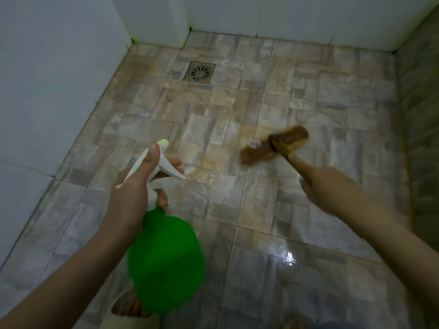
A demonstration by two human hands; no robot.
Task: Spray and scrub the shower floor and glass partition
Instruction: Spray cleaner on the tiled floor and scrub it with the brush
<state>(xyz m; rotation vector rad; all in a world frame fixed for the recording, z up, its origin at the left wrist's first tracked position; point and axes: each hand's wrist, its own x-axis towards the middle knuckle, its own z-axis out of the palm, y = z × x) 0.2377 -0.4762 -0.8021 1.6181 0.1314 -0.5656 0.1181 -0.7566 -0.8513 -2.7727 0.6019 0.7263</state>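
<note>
Dim bluish light, a glare patch on the floor (pixel 289 258), brush (pixel 275 144) and right hand (pixel 319 185) motion-blurred, walls (pixel 47 67) bowed

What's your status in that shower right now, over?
Left hand grips green spray bottle. Right hand holds brush, head on floor tiles, blurred. Nothing blocking; drain lies beyond.

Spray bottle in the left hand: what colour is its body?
Spray bottle: green body, white trigger head; head view.

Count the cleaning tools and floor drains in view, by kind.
Green plastic spray bottle with white trigger: 1, held by left hand
Brown-bristled scrub brush on wooden handle: 1, held by right hand
Square metal floor drain: 1
Total: 3
</note>
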